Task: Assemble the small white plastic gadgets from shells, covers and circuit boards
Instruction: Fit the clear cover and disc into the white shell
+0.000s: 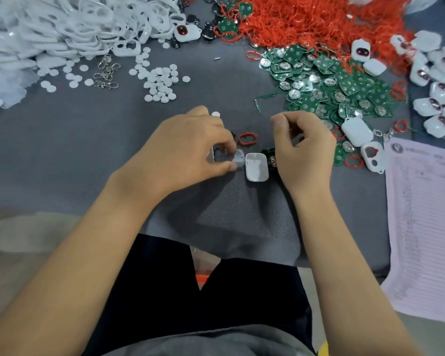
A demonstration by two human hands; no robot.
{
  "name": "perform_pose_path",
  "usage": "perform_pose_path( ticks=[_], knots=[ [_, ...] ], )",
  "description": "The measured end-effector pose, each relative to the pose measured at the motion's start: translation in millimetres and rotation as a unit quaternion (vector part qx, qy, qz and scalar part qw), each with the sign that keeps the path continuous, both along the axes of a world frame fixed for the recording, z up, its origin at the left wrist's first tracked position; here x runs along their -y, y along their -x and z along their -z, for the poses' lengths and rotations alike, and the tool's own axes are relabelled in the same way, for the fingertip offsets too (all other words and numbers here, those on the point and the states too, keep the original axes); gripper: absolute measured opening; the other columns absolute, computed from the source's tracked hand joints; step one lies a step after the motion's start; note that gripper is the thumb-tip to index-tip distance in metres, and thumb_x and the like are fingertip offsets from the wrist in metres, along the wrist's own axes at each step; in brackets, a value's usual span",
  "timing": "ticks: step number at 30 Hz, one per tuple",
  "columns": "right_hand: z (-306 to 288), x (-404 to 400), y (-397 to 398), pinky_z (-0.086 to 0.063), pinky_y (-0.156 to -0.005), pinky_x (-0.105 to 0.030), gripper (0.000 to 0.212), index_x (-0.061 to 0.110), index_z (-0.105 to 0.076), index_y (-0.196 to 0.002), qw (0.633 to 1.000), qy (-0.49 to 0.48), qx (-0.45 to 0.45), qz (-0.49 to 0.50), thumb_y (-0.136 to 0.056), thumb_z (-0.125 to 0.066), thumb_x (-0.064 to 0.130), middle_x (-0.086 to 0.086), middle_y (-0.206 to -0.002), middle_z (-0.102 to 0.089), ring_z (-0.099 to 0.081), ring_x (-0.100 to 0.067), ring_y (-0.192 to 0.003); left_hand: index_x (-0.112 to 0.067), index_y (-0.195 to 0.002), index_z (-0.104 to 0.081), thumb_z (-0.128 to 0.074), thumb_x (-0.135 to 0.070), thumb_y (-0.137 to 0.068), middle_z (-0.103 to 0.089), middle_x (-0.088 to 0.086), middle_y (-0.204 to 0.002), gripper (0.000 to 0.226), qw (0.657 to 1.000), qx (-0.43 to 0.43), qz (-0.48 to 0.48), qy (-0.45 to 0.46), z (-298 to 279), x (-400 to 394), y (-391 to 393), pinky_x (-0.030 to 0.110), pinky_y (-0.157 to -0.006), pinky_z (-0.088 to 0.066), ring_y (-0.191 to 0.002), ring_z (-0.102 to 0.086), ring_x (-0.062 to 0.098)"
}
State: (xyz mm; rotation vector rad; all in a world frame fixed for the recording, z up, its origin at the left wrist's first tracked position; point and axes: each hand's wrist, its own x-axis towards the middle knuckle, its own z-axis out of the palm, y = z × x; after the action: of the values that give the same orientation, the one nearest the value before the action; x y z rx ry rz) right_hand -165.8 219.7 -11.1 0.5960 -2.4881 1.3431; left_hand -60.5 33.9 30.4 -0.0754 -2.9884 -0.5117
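Grey mat | L hand pinches white cover | shell btw hands | R hand curled, empty

White shell open side up on mat; small white cover just left, tilted; green board right.

Bare forearms, no sleeves or jewellery showing; black shorts and a grey shirt.
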Motion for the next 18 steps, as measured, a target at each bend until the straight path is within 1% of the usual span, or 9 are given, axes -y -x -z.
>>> perform_pose_path(
  ticks=[2,4,5,7,9,11,14,15,18],
  knots=[
    [0,0,0,-0.034,-0.067,-0.006,0.014,0.016,-0.074,-0.094,1.000,0.000,-0.002,0.000,-0.100,-0.062,0.021,0.006,-0.082,-0.064,-0.050,0.006,-0.069,-0.028,-0.098,-0.076,-0.066,-0.046,-0.096,-0.068,-0.010,-0.095,0.020,1.000,-0.020,-0.006,0.014,2,-1,0,0.035,-0.073,-0.046,-0.096,-0.050,0.014],
    [0,0,-1,-0.034,-0.068,-0.006,0.015,0.015,-0.074,-0.095,1.000,0.004,-0.007,-0.001,-0.100,-0.062,0.021,0.007,-0.083,-0.064,-0.050,0.004,-0.069,-0.024,-0.097,-0.074,-0.058,-0.041,-0.102,-0.067,-0.010,-0.093,0.024,0.998,-0.042,-0.035,-0.026,4,-3,-1,0.035,-0.075,-0.047,-0.093,-0.053,0.014],
    [-1,0,-2,-0.034,-0.069,-0.007,0.016,0.015,-0.074,-0.096,1.000,0.011,-0.009,-0.003,-0.101,-0.061,0.022,0.006,-0.083,-0.065,-0.050,0.002,-0.069,-0.023,-0.097,-0.072,-0.054,-0.037,-0.105,-0.068,-0.010,-0.091,0.024,0.994,-0.046,-0.055,-0.085,4,-5,-3,0.034,-0.074,-0.047,-0.088,-0.056,0.012],
    [-4,0,-5,-0.037,-0.070,-0.013,0.023,0.015,-0.074,-0.099,0.999,0.039,-0.011,-0.022,-0.103,-0.056,0.029,0.004,-0.085,-0.068,-0.053,0.000,-0.072,-0.021,-0.095,-0.069,-0.048,-0.027,-0.110,-0.071,-0.009,-0.086,0.027,0.965,-0.041,-0.087,-0.244,2,-6,-4,0.026,-0.070,-0.048,-0.076,-0.064,0.007],
    [-9,-1,-11,-0.044,-0.073,-0.024,0.035,0.013,-0.073,-0.105,0.993,0.083,-0.011,-0.084,-0.106,-0.051,0.039,0.000,-0.088,-0.070,-0.064,-0.013,-0.080,-0.020,-0.092,-0.070,-0.046,-0.022,-0.112,-0.075,-0.013,-0.083,0.031,0.932,-0.022,-0.098,-0.349,-1,-6,-5,0.016,-0.066,-0.046,-0.069,-0.064,0.000],
    [-13,1,-18,-0.045,-0.075,-0.027,0.042,0.011,-0.073,-0.106,0.982,0.096,-0.024,-0.158,-0.106,-0.048,0.045,0.003,-0.090,-0.070,-0.066,-0.024,-0.084,-0.019,-0.090,-0.070,-0.046,-0.026,-0.112,-0.073,-0.013,-0.078,0.033,0.928,0.004,-0.086,-0.364,-2,-6,-5,0.014,-0.063,-0.044,-0.064,-0.060,-0.002],
    [-16,5,-23,-0.043,-0.075,-0.027,0.038,0.011,-0.074,-0.096,0.976,0.070,-0.047,-0.203,-0.102,-0.058,0.044,0.016,-0.087,-0.066,-0.060,-0.015,-0.080,-0.021,-0.089,-0.071,-0.051,-0.037,-0.109,-0.071,-0.001,-0.076,0.033,0.944,0.031,-0.061,-0.322,0,-6,-5,0.029,-0.056,-0.045,-0.059,-0.056,0.009],
    [-16,6,-23,-0.045,-0.074,-0.031,0.030,0.011,-0.074,-0.092,0.975,0.060,-0.052,-0.206,-0.099,-0.064,0.039,0.016,-0.085,-0.066,-0.059,-0.014,-0.078,-0.022,-0.091,-0.072,-0.052,-0.039,-0.108,-0.072,-0.001,-0.077,0.031,0.943,0.030,-0.057,-0.327,0,-6,-6,0.029,-0.055,-0.044,-0.059,-0.057,0.011],
    [-12,6,-21,-0.048,-0.074,-0.042,0.011,0.015,-0.076,-0.091,0.978,0.044,-0.050,-0.199,-0.094,-0.067,0.020,0.018,-0.083,-0.065,-0.058,-0.014,-0.076,-0.024,-0.104,-0.074,-0.055,-0.037,-0.106,-0.076,-0.014,-0.085,0.023,0.919,0.034,-0.049,-0.389,-2,-7,-7,0.015,-0.062,-0.045,-0.071,-0.065,-0.003]
  ],
)
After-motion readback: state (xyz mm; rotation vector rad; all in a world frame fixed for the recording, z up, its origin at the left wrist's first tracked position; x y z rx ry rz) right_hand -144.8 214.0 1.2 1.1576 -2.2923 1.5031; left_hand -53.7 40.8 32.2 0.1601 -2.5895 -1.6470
